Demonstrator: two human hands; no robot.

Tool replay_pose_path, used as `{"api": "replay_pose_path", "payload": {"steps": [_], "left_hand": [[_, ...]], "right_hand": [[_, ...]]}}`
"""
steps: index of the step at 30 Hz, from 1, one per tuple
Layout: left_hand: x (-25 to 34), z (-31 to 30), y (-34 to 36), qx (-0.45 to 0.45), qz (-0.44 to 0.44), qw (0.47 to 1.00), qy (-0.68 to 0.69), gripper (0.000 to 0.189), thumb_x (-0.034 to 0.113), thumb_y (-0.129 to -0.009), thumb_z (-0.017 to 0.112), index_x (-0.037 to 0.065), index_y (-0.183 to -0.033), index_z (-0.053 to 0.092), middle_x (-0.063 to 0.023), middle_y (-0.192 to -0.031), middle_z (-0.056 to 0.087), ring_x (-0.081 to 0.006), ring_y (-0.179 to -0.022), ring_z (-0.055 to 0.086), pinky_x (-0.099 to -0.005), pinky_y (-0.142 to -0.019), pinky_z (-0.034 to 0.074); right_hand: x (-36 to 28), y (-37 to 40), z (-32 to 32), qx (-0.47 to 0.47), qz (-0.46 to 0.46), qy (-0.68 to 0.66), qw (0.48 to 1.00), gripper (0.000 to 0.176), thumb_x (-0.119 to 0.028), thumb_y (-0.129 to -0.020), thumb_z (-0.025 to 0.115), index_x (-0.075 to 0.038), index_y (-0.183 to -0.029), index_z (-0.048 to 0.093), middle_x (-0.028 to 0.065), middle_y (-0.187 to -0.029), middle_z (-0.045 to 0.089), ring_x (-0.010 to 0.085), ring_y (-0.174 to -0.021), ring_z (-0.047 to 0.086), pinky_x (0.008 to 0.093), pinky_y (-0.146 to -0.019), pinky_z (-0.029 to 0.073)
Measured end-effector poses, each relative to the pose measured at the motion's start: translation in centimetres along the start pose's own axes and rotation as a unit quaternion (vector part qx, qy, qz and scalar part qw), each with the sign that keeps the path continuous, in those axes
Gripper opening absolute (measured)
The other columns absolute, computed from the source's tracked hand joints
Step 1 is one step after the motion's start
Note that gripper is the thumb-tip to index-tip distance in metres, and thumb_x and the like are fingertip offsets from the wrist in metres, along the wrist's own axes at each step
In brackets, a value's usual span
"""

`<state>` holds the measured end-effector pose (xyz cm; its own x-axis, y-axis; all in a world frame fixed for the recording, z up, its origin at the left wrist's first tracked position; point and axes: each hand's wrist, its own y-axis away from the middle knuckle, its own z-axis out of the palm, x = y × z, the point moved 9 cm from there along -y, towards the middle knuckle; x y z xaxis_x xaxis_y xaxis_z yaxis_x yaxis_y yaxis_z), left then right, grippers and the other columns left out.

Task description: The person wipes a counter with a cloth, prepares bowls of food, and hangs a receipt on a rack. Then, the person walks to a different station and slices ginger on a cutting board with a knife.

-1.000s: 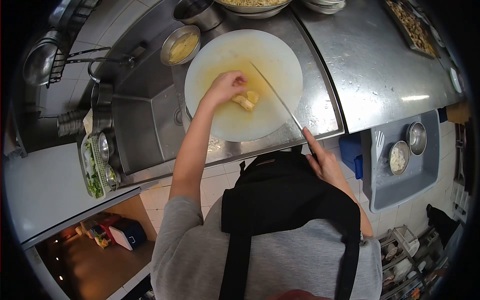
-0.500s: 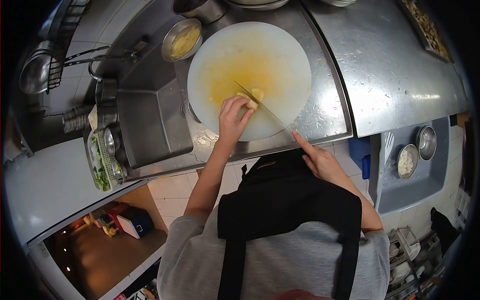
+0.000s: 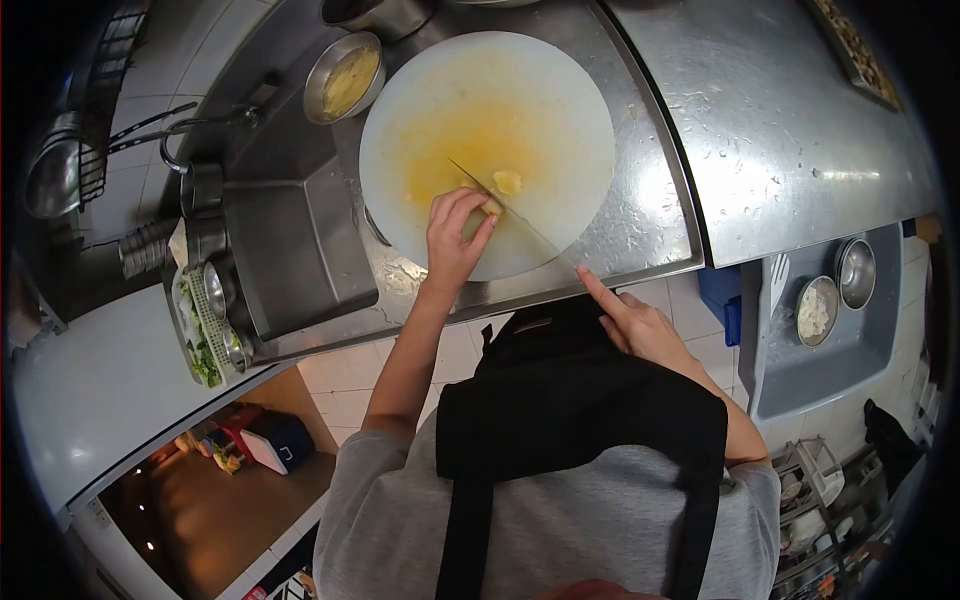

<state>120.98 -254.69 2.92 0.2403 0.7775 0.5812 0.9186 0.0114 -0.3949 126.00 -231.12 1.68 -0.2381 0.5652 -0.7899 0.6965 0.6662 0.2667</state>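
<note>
On a round white cutting board (image 3: 545,95) stained yellow in the middle, the bent fingers of my left hand (image 3: 457,235) pinch a pale yellow chunk of food (image 3: 491,207), ginger-like in look. Those fingers hide part of it. The thin blade of a knife (image 3: 530,227) lies slantwise against the chunk, its tip pointing up and left. My right hand (image 3: 637,322) holds the knife at the board's near side, index finger stretched along it; the handle is hidden in the palm. A separate yellow piece (image 3: 507,182) rests just beyond the blade.
A metal bowl of yellow food (image 3: 347,82) stands behind the board's left side, near a metal pot (image 3: 400,18). Left is a steel sink (image 3: 290,240); beside it, a basket with greens (image 3: 203,330). A grey tub (image 3: 800,385) holding bowls stands at right.
The view has shifted slightly, so the board sits a little farther left. Less of the held chunk shows beside the blade, and the other piece now lies more clearly apart from it.
</note>
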Motion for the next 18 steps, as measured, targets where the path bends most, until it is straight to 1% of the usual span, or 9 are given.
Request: {"api": "replay_pose_path", "payload": {"steps": [4,7,11,13,15,18], "left_hand": [[-0.1,0.1,0.2,0.002,-0.009,1.000,-0.011,0.030,0.006,-0.070,0.074,0.003,-0.097,0.062,-0.0128,-0.103,0.059,-0.0311,-0.095,0.055,-0.0380,-0.082,0.046],[-0.1,0.2,0.2,0.001,-0.006,1.000,-0.010,0.031,0.006,-0.070,0.074,0.003,-0.098,0.061,-0.0131,-0.103,0.059,-0.0315,-0.095,0.054,-0.0384,-0.082,0.045],[0.0,0.4,0.3,0.004,-0.019,1.000,-0.015,0.030,0.005,-0.070,0.073,0.002,-0.097,0.060,-0.0129,-0.103,0.058,-0.0318,-0.096,0.054,-0.0386,-0.083,0.045],[0.0,0.6,0.4,0.006,-0.027,0.999,-0.020,0.029,0.005,-0.071,0.073,0.002,-0.097,0.060,-0.0128,-0.103,0.058,-0.0319,-0.097,0.053,-0.0386,-0.083,0.044],[-0.3,0.7,0.4,0.026,-0.051,0.998,-0.010,0.030,0.006,-0.071,0.073,0.002,-0.098,0.060,-0.0128,-0.104,0.057,-0.0318,-0.098,0.053,-0.0384,-0.085,0.044],[-0.9,0.9,0.7,0.037,-0.064,0.997,0.004,0.030,0.006,-0.071,0.072,0.002,-0.099,0.060,-0.0130,-0.104,0.057,-0.0316,-0.099,0.053,-0.0380,-0.085,0.044]], "right_hand": [[-1.2,0.2,0.0,-0.016,0.017,0.018,1.000,0.075,-0.008,-0.086,0.052,-0.034,-0.147,0.018,0.0165,-0.072,0.048,0.0355,-0.057,0.057,0.0444,-0.060,0.049],[-0.9,0.1,0.4,-0.040,0.035,0.003,0.999,0.076,-0.008,-0.085,0.051,-0.035,-0.147,0.018,0.0165,-0.073,0.047,0.0357,-0.057,0.058,0.0446,-0.060,0.050],[-0.9,0.1,0.8,-0.026,0.026,-0.002,0.999,0.077,-0.007,-0.084,0.052,-0.035,-0.147,0.017,0.0168,-0.073,0.047,0.0358,-0.056,0.059,0.0452,-0.057,0.050],[-1.2,0.0,0.4,-0.019,0.027,0.030,0.999,0.078,-0.007,-0.084,0.052,-0.035,-0.147,0.017,0.0172,-0.074,0.047,0.0360,-0.055,0.059,0.0456,-0.054,0.050],[-1.1,-0.1,0.4,-0.013,0.024,0.033,0.999,0.078,-0.007,-0.084,0.053,-0.035,-0.147,0.017,0.0174,-0.074,0.047,0.0361,-0.055,0.059,0.0456,-0.054,0.050],[-1.0,-0.1,0.6,-0.007,0.016,0.047,0.999,0.078,-0.007,-0.084,0.053,-0.035,-0.147,0.017,0.0177,-0.075,0.048,0.0361,-0.054,0.059,0.0454,-0.053,0.050]]}}
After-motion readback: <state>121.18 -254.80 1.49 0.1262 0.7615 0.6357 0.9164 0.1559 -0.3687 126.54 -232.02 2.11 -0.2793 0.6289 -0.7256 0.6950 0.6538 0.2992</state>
